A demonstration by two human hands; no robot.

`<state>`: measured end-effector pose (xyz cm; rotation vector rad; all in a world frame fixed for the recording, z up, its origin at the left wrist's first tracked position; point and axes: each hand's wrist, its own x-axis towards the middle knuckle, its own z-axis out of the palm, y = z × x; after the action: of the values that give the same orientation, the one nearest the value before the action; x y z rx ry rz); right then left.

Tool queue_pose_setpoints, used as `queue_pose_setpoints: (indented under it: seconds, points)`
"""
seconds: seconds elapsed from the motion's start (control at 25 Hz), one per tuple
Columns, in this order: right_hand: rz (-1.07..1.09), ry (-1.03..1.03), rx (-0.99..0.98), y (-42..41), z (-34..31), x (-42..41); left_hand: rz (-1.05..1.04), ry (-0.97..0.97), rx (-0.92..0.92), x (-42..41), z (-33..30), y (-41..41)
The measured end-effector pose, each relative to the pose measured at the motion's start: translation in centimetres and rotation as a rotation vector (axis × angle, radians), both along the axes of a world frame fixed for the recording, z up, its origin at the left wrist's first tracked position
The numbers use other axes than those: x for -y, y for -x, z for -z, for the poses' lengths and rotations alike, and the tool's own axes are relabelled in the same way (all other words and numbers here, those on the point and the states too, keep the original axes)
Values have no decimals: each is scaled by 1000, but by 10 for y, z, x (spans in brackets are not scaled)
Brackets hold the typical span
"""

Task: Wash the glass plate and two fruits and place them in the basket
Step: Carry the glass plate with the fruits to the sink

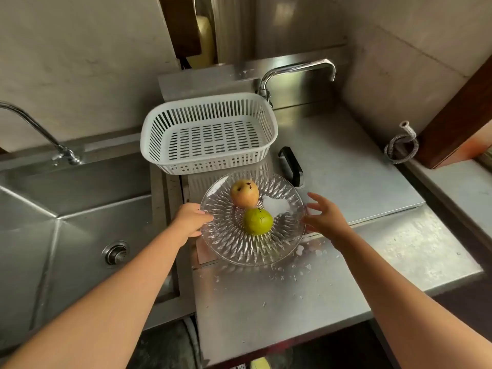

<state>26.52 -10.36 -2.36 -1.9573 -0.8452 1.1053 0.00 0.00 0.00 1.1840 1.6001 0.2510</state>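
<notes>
A single head-worn view looks steeply down, close over the steel counter (332,161).

A wet stainless steel counter (332,169) beside a sink carries a white slatted plastic basket (210,133) at the back, a clear cut-glass plate (226,241) just in front, a black handle (291,166), and a coiled metal hose (400,147) far right.

The plate (229,241) sits between the left hand (190,219) and the right hand (326,218). Two fruits lie on it: the near fruit (257,221) and the far fruit (244,193). The basket (210,134) stands behind the hands. The sink (80,225) is left of the left hand.
</notes>
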Motion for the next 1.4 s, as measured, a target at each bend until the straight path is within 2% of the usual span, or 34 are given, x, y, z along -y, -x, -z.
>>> queue_pose_setpoints:
  seconds: [0.2,0.44,0.72,1.16,1.4]
  points:
    - [40,-12,-83,2,9,-9,-89,8,74,-10,14,4]
    - [76,-6,-95,5,13,-12,-133,3,115,-6,21,15]
    - [-3,-44,-140,36,-5,-26,-239,-36,147,1,7,58]
    - [-239,-26,-262,185,-39,-63,-486,-70,190,38,-23,223]
    - [-275,1,-355,286,-40,-94,-540,-66,216,23,-25,327]
